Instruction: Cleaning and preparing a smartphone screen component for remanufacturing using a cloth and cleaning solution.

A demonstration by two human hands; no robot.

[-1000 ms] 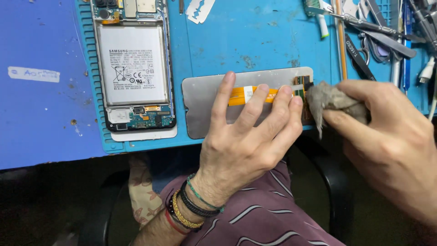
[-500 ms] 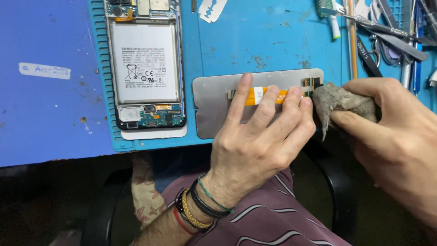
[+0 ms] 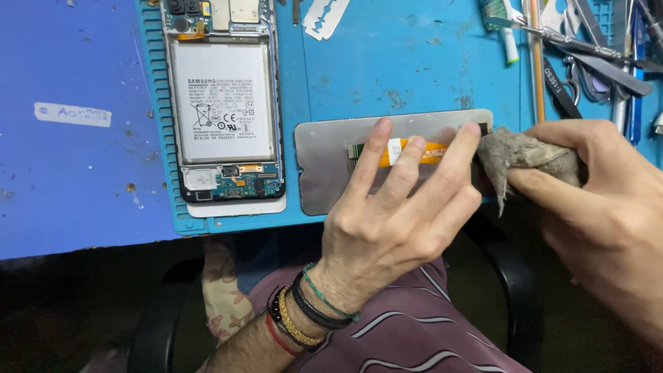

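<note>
A grey phone screen panel (image 3: pixel 324 162) lies face down on the blue mat (image 3: pixel 407 69), with an orange flex cable (image 3: pixel 442 148) across its back. My left hand (image 3: pixel 397 214) presses flat on the panel, fingers spread over the cable. My right hand (image 3: pixel 608 207) pinches a crumpled grey cloth (image 3: pixel 514 155) against the panel's right end. To the left lies an opened phone body (image 3: pixel 224 103) with its white battery and circuit board showing.
Several tools, tweezers and scissors (image 3: pixel 587 55) lie at the mat's back right. A razor blade (image 3: pixel 324 15) sits at the back centre. A paper label (image 3: pixel 72 114) is stuck on the blue table at left. The table's front edge runs just under the panel.
The view has shifted slightly, so everything sits a little further right and lower. My left fingers have spread a bit over the cable; the cloth stays at the panel's right end.
</note>
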